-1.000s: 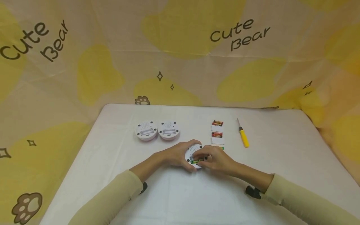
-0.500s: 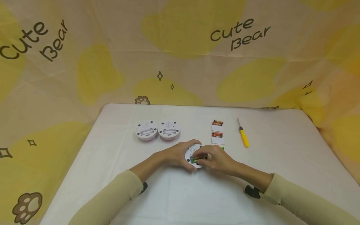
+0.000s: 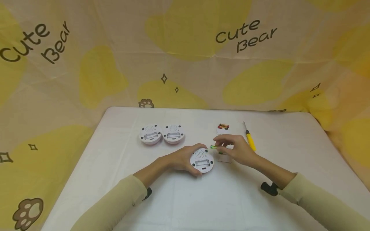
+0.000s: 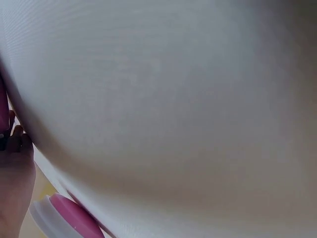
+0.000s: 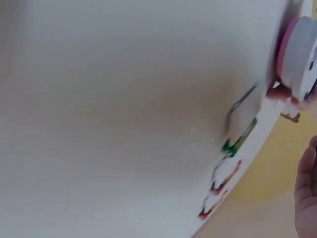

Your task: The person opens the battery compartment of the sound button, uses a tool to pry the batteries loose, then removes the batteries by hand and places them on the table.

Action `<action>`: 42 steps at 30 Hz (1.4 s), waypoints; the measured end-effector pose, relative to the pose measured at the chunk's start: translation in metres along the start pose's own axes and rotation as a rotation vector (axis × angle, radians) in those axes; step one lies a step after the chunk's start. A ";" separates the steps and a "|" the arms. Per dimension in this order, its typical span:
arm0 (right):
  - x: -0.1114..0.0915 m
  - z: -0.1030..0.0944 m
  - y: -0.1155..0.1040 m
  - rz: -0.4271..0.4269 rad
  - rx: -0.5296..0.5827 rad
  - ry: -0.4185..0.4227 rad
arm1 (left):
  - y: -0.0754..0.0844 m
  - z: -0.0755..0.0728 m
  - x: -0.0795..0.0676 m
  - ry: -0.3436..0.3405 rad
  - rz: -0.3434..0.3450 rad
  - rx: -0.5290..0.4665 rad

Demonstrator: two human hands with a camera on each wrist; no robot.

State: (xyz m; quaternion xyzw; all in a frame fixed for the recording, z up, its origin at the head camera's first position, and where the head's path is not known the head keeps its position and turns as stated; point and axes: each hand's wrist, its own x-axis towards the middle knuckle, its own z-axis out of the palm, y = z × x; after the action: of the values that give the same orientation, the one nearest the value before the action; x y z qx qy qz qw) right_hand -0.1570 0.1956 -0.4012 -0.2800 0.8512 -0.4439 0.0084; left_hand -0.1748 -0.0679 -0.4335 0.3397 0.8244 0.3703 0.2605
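My left hand (image 3: 182, 158) grips the side of a round white device (image 3: 208, 158), whose speaker holes and uncovered battery compartment face up. No battery shows in that compartment. The right wrist view reveals a pink underside on this device (image 5: 297, 54). My right hand (image 3: 241, 150) pinches a small green battery (image 3: 213, 147) between thumb and fingers, just right of the device and above the table. Below those fingers lies a white card (image 3: 224, 158) with another green battery (image 3: 222, 153) beside it, partly hidden by the hand.
Two similar white devices (image 3: 150, 134) lie at the back left, battery compartments upward. Red batteries (image 3: 223, 126) lie at a white card behind my right hand; others show in the right wrist view. A yellow-handled screwdriver (image 3: 251, 141) lies right of them. Patterned cloth (image 3: 185, 64) hangs behind the table (image 3: 173, 205).
My right hand has lifted a green battery out of the device's compartment and moved it right and away from me. My left hand stays on the device.
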 end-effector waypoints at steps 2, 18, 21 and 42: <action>-0.002 -0.004 0.007 0.025 -0.006 0.008 | 0.000 0.000 0.000 0.002 0.002 0.001; -0.006 -0.015 0.033 0.068 -0.177 -0.018 | 0.001 0.003 0.005 0.079 0.052 0.081; -0.006 -0.014 0.037 0.083 -0.201 -0.041 | 0.003 0.003 0.006 0.100 0.038 0.093; -0.010 -0.009 0.041 0.067 -0.300 -0.084 | 0.009 -0.009 0.021 0.320 -0.034 0.096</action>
State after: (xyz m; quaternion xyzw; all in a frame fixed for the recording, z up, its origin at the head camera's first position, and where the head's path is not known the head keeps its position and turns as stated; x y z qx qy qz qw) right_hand -0.1700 0.2257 -0.4292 -0.2679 0.9157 -0.2992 0.0172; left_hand -0.1908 -0.0514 -0.4245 0.2745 0.8776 0.3756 0.1156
